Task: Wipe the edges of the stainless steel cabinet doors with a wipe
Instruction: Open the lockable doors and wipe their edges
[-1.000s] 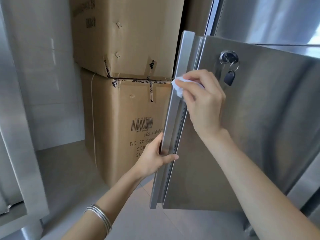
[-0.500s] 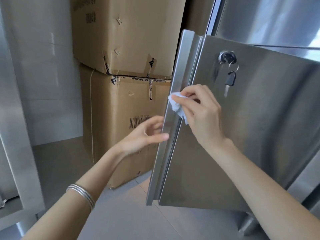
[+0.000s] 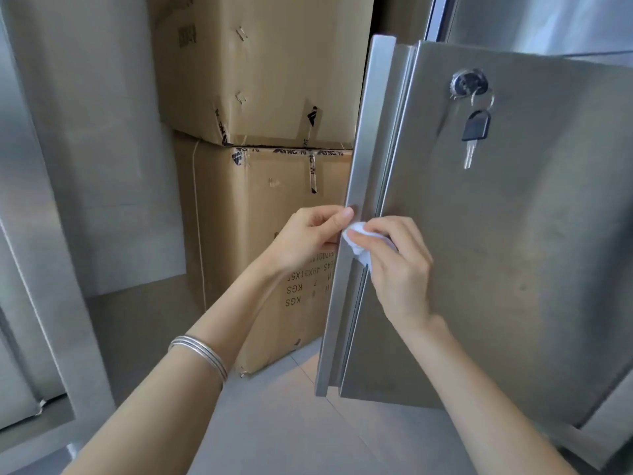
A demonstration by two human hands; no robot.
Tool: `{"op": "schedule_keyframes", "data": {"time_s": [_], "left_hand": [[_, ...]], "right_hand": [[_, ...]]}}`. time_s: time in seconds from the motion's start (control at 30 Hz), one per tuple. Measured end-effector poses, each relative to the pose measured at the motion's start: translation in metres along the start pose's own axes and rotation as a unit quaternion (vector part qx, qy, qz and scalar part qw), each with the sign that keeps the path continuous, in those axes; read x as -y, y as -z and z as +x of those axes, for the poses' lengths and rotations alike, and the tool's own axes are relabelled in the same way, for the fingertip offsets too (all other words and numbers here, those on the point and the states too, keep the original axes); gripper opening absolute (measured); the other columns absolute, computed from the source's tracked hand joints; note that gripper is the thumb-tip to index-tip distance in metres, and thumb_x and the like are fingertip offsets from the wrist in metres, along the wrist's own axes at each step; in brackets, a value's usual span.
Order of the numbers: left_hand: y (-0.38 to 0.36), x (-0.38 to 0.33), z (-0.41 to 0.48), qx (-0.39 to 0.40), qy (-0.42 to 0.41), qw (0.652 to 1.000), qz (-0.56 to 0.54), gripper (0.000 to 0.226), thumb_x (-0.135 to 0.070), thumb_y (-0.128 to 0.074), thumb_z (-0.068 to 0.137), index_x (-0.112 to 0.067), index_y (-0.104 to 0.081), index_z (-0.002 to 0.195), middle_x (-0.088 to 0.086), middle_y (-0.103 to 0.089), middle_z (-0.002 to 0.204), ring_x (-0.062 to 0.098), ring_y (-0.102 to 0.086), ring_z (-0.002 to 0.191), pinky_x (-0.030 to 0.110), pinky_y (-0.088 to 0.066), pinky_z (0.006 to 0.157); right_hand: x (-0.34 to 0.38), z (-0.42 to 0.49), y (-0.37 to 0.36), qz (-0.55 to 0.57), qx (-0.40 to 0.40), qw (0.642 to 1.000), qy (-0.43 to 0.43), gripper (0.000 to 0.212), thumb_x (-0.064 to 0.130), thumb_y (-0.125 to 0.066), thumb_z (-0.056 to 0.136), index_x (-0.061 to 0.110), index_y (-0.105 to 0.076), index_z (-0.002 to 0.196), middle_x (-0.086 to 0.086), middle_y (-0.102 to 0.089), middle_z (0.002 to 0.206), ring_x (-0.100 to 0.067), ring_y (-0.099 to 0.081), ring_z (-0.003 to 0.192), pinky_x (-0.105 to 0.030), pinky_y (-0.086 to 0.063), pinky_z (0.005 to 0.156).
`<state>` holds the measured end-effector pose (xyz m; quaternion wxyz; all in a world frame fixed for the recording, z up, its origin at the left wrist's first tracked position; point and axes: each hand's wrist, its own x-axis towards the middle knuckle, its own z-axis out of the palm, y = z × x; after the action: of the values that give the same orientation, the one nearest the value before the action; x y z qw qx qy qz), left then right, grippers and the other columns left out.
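An open stainless steel cabinet door (image 3: 507,255) fills the right half of the view, its folded vertical edge (image 3: 368,138) facing me. My right hand (image 3: 399,269) presses a crumpled white wipe (image 3: 359,243) against that edge at about mid height. My left hand (image 3: 317,231) grips the outer side of the same edge, thumb on the front, touching the wipe. A lock with a black-headed key (image 3: 474,126) hangs near the door's top.
Two stacked cardboard boxes (image 3: 260,207) stand right behind the door edge. Another steel door or panel (image 3: 37,303) rises at the left. More steel cabinet front (image 3: 548,18) shows at the upper right. Grey floor tiles (image 3: 291,423) lie below.
My right hand has slid the wipe down the door edge from near the lock height to mid height. My left hand let go lower down and took hold of the edge beside the wipe.
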<state>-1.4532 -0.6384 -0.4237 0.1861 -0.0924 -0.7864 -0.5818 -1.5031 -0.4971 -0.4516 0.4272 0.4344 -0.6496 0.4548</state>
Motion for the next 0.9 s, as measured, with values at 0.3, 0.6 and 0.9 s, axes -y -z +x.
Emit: {"op": "schedule_keyframes", "data": {"time_s": [0.3, 0.6, 0.9], "left_hand": [[-0.001, -0.003, -0.005, 0.0, 0.003, 1.0, -0.006, 0.053, -0.035, -0.045, 0.101, 0.017, -0.054, 0.102, 0.02, -0.047, 0.088, 0.031, -0.044, 0.082, 0.05, -0.048, 0.087], [-0.004, -0.006, -0.011, -0.021, 0.032, 0.999, 0.0, 0.05, -0.039, -0.046, 0.101, 0.008, -0.06, 0.11, 0.016, -0.054, 0.091, 0.022, -0.051, 0.086, 0.024, -0.053, 0.086], [-0.01, 0.015, -0.024, -0.015, 0.107, 0.993, 0.049, 0.069, -0.05, -0.046, 0.096, 0.015, -0.057, 0.115, 0.025, -0.069, 0.106, 0.027, -0.07, 0.098, 0.029, -0.058, 0.084]], "right_hand": [[-0.002, -0.062, -0.01, -0.021, -0.051, 0.997, 0.055, 0.019, 0.004, -0.06, 0.092, -0.005, -0.073, 0.082, 0.002, -0.061, 0.088, -0.014, -0.051, 0.081, -0.016, -0.044, 0.075], [-0.009, -0.123, -0.012, -0.022, 0.034, 0.998, 0.038, 0.009, -0.007, -0.063, 0.083, -0.01, -0.072, 0.086, -0.011, -0.067, 0.079, -0.02, -0.057, 0.077, -0.03, -0.051, 0.067], [-0.007, -0.112, -0.016, -0.015, -0.026, 0.996, 0.08, 0.021, 0.001, -0.054, 0.095, -0.007, -0.073, 0.09, -0.01, -0.071, 0.086, -0.025, -0.061, 0.077, -0.029, -0.052, 0.074]]}}
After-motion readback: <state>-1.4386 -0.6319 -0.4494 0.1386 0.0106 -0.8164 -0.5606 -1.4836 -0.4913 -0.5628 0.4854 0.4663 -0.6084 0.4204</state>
